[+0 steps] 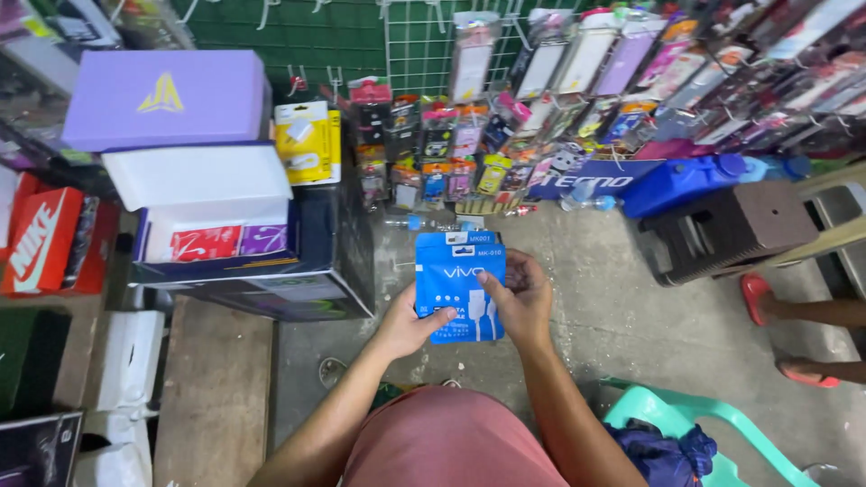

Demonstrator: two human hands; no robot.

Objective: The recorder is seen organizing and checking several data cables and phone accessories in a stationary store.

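Pink shorts (pixel 451 442) of mine fill the bottom of the view, w/ a teal plastic chair (pixel 672 419) to my right & a dark blue cloth (pixel 663 451) bunched on its seat. Both my hands are up in front of me, holding one blue cable packet (pixel 458 284) upright over the concrete floor (pixel 613 307). Left hand (pixel 406 326) is closed on the packet's lower left edge, thumb across the front. Right hand (pixel 521 298) is closed on the right edge, thumb pressed on the front near the middle, fingers curled behind. Packet is flat, blue w/ a white cable pictured on it, hang tab at top.

Left of me: a stack of boxes, lilac box (pixel 167 97) on top, an open white box (pixel 203 185) under it, dark box (pixel 298 271) at the base. Red shoe box (pixel 45 242) further left. Yellow packet (pixel 307 142) leans beside the stack. Ahead, a wire grid rack (pixel 424 45) on the green wall, hung w/ many small packaged accessories (pixel 442 144). To the right, a blue jug (pixel 677 185) lying near a dark brown plastic stool (pixel 731 230). Another person's feet in red sandals (pixel 767 302) at far right edge.
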